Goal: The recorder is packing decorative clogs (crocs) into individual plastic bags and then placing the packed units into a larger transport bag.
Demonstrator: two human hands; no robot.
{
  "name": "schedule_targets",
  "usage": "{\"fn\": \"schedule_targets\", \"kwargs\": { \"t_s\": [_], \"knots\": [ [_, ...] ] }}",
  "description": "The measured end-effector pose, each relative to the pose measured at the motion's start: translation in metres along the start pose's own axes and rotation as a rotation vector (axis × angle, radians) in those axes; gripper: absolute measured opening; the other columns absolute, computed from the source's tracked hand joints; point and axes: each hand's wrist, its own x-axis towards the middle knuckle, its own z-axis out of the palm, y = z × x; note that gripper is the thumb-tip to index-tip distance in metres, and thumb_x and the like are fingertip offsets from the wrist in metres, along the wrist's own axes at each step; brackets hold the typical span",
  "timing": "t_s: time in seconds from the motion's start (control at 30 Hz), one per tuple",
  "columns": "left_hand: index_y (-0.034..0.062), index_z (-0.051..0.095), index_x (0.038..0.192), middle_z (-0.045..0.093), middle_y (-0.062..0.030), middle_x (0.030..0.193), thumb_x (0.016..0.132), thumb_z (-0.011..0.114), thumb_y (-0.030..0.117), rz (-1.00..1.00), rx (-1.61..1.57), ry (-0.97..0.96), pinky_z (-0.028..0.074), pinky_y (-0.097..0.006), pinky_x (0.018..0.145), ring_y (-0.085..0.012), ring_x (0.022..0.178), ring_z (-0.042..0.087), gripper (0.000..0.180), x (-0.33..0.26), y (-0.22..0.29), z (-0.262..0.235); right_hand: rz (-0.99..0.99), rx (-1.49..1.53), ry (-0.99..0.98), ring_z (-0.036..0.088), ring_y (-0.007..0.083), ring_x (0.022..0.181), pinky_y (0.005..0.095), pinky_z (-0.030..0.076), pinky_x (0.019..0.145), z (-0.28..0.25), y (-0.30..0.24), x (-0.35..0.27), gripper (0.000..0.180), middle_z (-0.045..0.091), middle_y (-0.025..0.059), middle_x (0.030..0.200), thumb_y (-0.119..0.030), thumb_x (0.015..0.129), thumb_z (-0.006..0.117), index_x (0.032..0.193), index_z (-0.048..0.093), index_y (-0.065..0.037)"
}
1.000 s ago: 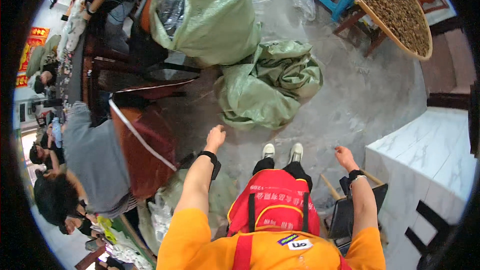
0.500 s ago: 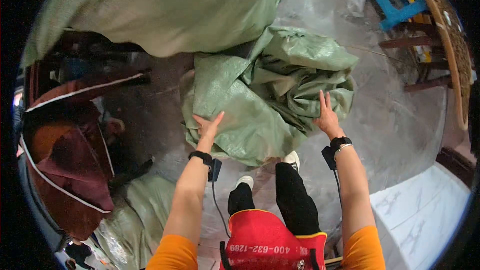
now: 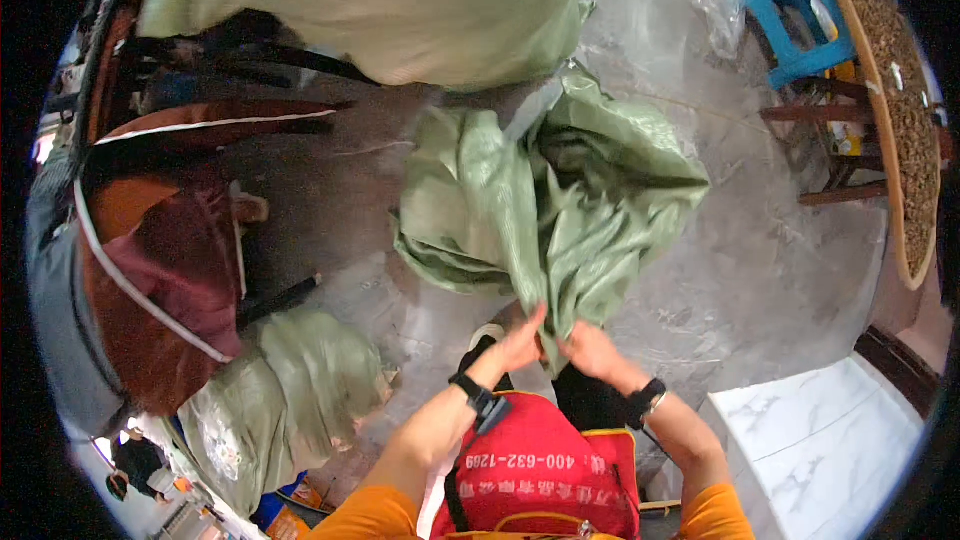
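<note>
A loose, crumpled green woven plastic sack (image 3: 480, 190) lies on the floor in front of me, its folds drawn together into a narrow gather close to my body. My left hand (image 3: 518, 347) is closed on the left side of that gather, thumb pointing up along the material. On the other side my right hand (image 3: 592, 350) grips the same bunched edge, fingers curled. The two hands are close together, with a short tail of sack hanging between them. Beyond the loose sack, a big bulging green sack (image 3: 400, 10) fills the far side.
At the left is a maroon cloth (image 3: 175, 270) with white edging; below it lies another green sack (image 3: 310, 390). A blue plastic stool (image 3: 800, 25) stands far right beside a table with a brown granular top (image 3: 895, 70). White marbled tile (image 3: 800, 440) lies at the lower right.
My hands were apart with fingers spread over the sack. They have come together and nearer my body, gripping its near edge. The spread material is now gathered into folds.
</note>
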Motion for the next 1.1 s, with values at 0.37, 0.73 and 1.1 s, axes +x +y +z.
{"fn": "schedule_targets", "kwargs": {
  "t_s": [0.37,0.73,1.1],
  "knots": [
    [-0.0023,0.052,0.11,0.059,-0.0125,0.1,0.069,0.056,0.009,0.242,0.579,0.605,0.045,-0.03,0.076,-0.0174,0.09,0.055,0.042,-0.365,-0.104,0.119,-0.408,-0.416,0.175,0.038,0.0348,0.116,0.0474,0.034,0.091,-0.126,-0.273,-0.158,0.075,0.037,0.0151,0.13,-0.031,0.061,0.072,0.127,0.039,-0.013],
    [-0.0039,0.053,0.099,0.058,-0.0094,0.08,0.07,0.052,0.016,0.52,0.895,0.57,0.043,-0.028,0.069,-0.0109,0.077,0.051,0.035,-0.58,-0.252,0.144,-0.808,-0.444,-0.894,0.054,0.0337,0.1,0.0477,0.034,0.093,0.094,-0.408,-0.23,0.059,0.057,0.0176,0.108,-0.005,0.068,0.054,0.126,0.043,-0.014],
    [0.007,0.013,0.139,0.02,-0.0129,0.139,0.068,0.07,0.02,1.696,-0.084,0.933,0.02,-0.033,0.104,-0.0237,0.128,0.021,0.092,-0.73,-0.492,0.012,-0.658,0.185,-1.036,0.055,0.0209,0.093,0.046,0.027,0.095,0.368,-0.551,-0.307,0.023,0.062,0.0128,0.09,-0.008,0.077,0.044,0.092,0.061,-0.003]
  ]
}}
